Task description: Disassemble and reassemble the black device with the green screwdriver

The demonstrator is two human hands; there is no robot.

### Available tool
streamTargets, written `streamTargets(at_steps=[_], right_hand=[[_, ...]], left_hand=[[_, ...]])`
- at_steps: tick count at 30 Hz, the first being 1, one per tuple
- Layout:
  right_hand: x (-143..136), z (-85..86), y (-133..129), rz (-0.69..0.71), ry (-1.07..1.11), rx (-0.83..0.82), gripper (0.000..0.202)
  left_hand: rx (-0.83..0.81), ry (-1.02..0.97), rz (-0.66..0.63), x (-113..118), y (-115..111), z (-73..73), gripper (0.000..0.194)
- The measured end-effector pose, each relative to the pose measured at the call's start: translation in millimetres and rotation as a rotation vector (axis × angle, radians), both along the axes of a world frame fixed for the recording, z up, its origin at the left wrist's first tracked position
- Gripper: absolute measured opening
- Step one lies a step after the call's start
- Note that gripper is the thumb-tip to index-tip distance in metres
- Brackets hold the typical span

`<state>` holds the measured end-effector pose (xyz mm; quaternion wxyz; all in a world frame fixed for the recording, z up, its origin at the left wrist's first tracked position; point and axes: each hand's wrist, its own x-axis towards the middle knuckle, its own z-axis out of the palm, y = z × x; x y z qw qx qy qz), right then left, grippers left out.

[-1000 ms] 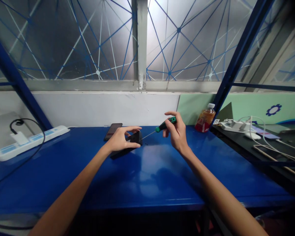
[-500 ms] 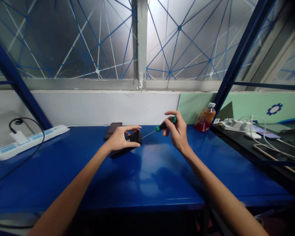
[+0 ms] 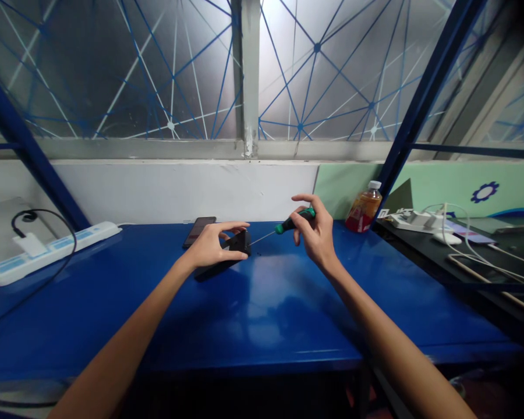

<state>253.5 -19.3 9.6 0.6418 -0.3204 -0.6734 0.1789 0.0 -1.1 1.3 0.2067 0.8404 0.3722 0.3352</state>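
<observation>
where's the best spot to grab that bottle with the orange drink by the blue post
Probably the bottle is best gripped around its mid body, coming from the front left over the bare blue table. It stands upright with its white cap on top, so fingers can wrap its round sides. The blue post and the green board close off its right and back.

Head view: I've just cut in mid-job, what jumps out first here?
At the middle of the blue table, the right hand holds a green-handled screwdriver, its thin shaft aimed at a small black device that the left hand steadies. A dark phone lies just behind; an orange-drink bottle stands at the back right.
</observation>
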Motion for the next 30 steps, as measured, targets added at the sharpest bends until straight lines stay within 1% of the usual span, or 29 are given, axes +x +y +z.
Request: streamTargets(at_steps=[2,3,7,10,15,17,20,22,25,28,30], right_hand=[[0.1,-1.0,0.9,0.045,0.002,0.001,0.030],[-0.4,-1.1,0.8,0.041,0.002,0.002,0.031],[-3.7,0.3,-1.3,-0.063,0.008,0.002,0.028],[-4.6,0.7,-1.2,-0.099,-0.002,-0.022,0.028],[-3.4,-1.9,3.5,-0.028,-0.029,-0.075,0.036],[-3.3,-2.8,4.5,-0.009,-0.048,-0.087,0.035],[-4.4,-3.5,4.3,-0.030,-0.088,-0.092,0.031],[-5.4,-4.6,4.7,-0.070,-0.143,-0.085,0.026],[-6.1,-9.1,8.6,-0.187,-0.272,-0.054,0.019],[-5.9,-17.2,15.4,-0.318,-0.405,0.012,0.020],[-6.1,-23.1,19.5,-0.370,-0.474,0.051,0.022]], left_hand=[[0.000,0.003,0.000,0.1,0.1,0.1,0.062],[0.000,0.003,0.000,0.2,0.0,0.4,0.062],[-0.005,0.010,0.006,1.0,-1.6,2.1,0.063],[-0.007,0.017,0.012,1.5,-2.6,3.1,0.063],[-0.001,0.042,0.025,1.6,-3.0,2.9,0.062],[0.004,0.068,0.027,1.2,-2.1,1.9,0.063],[0.009,0.140,0.025,1.0,0.9,-3.0,0.064],[0.027,0.215,0.025,1.8,3.9,-9.5,0.065],[0.052,0.368,0.032,4.5,8.3,-22.0,0.069],[0.054,0.482,0.037,7.6,10.3,-31.1,0.071],[0.065,0.514,0.045,9.1,10.0,-33.3,0.072]])
